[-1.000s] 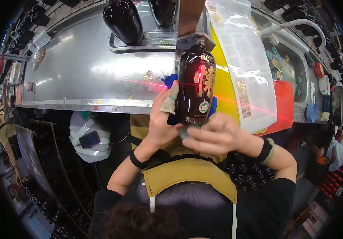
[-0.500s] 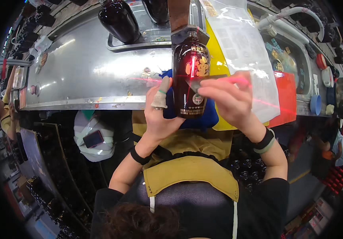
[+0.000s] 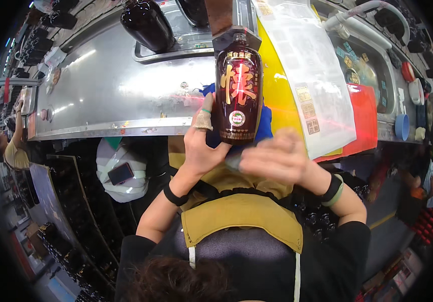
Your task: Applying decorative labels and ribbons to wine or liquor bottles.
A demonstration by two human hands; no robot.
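A dark brown glass bottle (image 3: 239,119) lies on its back with its neck pointing away from me and gold lettering on its front. A round white and green sticker (image 3: 236,118) sits low on it. My left hand (image 3: 201,148) grips the bottle's lower left side, one finger in a beige finger cot (image 3: 204,120). My right hand (image 3: 277,158) is blurred, just right of the bottle's base and apart from it. Its fingers are closed on a small grey flat piece (image 3: 233,161), smeared by motion. Blue cloth (image 3: 265,123) lies beneath the bottle, and red laser light falls across its front.
At right lie a translucent sheet with gold stickers (image 3: 322,100), a yellow sheet (image 3: 277,95) and a red sheet (image 3: 365,116). Dark bottles (image 3: 147,25) stand on a metal tray (image 3: 176,54) at the back. A sink (image 3: 372,75) is far right, and a phone (image 3: 121,173) lies left.
My right hand has moved off the bottle's front, down toward me, with the grey piece. The lettering and round sticker now face up more squarely. Gold stickers on the translucent sheet are uncovered.
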